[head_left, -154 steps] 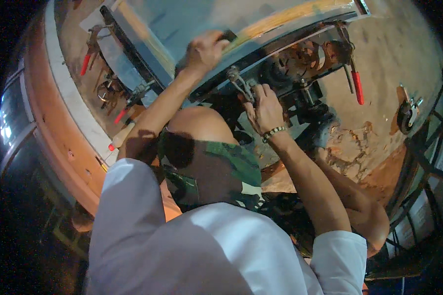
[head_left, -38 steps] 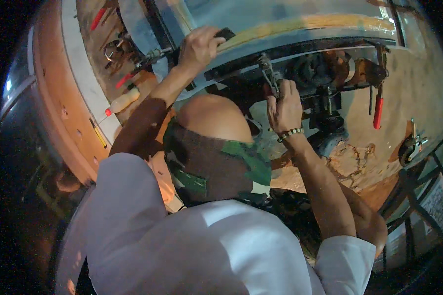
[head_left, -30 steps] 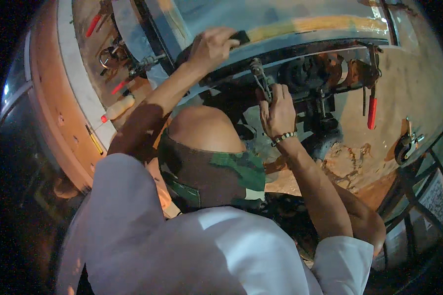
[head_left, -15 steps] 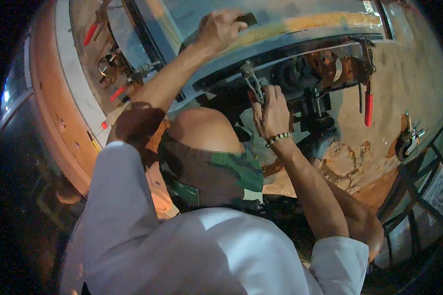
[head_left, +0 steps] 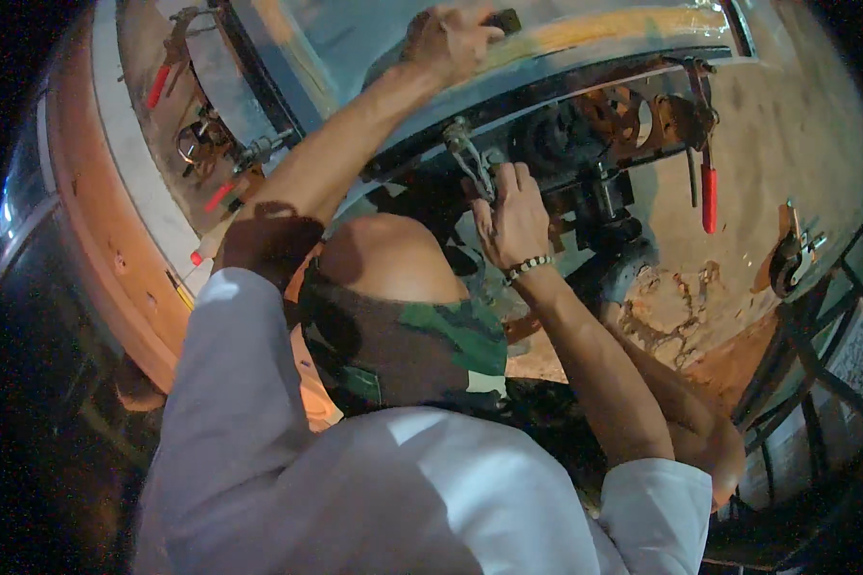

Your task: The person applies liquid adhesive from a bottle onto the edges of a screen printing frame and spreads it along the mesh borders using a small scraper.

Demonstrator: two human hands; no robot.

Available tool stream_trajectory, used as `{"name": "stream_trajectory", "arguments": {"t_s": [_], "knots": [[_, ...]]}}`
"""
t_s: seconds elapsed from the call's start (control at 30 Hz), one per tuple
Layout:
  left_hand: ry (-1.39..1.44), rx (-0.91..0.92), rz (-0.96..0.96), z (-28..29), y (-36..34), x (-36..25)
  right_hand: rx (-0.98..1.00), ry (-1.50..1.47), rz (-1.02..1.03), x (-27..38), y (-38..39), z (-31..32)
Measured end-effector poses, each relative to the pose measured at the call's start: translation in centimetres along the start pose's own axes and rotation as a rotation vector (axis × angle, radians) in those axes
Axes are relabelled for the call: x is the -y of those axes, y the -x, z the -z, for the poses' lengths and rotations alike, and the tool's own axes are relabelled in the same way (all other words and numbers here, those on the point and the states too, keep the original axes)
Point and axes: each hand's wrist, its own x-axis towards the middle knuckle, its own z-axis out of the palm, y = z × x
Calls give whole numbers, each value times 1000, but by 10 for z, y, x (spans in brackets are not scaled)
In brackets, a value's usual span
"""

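My left hand (head_left: 451, 43) reaches out over a pale, glassy panel (head_left: 345, 29), its fingers closed around a small dark block (head_left: 502, 21) beside a yellowish strip (head_left: 594, 35) along the panel. Nearer to me, my right hand (head_left: 516, 218) is wrapped around the handles of metal locking pliers (head_left: 470, 158). The jaws of these pliers meet the long black bar (head_left: 412, 158) at the panel's near edge. Their lower handles are partly hidden by my fingers. A beaded bracelet circles my right wrist.
Clamps with red handles stand at the right (head_left: 709, 196) and left (head_left: 158, 86). Rusty brackets and a dark vise-like part (head_left: 609, 206) lie under the bar. My bare knee (head_left: 388, 254) is close by. A caster wheel (head_left: 788, 264) is at the right.
My left hand has moved a little to the right along the panel with the dark block. My right hand stays on the pliers. The whole view has shifted slightly.
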Motion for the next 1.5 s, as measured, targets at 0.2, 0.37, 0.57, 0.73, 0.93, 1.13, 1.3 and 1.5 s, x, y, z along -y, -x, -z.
{"name": "stream_trajectory", "arguments": {"t_s": [0.2,0.37,0.57,0.73,0.93,1.13,1.3,1.5], "knots": [[18,-77,-121,-12,-10,-1,-27,-1,0,1,5,-1],[-41,-39,-36,-4,24,6,-1,-23,-11,2,5,-1],[-27,70,44,35,71,14,3,12,-22,-1,4,-3],[-40,11,128,46,87,30,-40,-14,56,-6,2,-4],[-12,28,10,32,60,19,-2,37,-2,-4,1,-3],[-51,-23,-35,12,39,10,-34,35,39,-4,4,-3],[-23,-76,-54,22,32,17,-19,55,4,-2,3,-3],[-51,-48,57,41,98,35,14,53,7,-4,3,-4]]}}
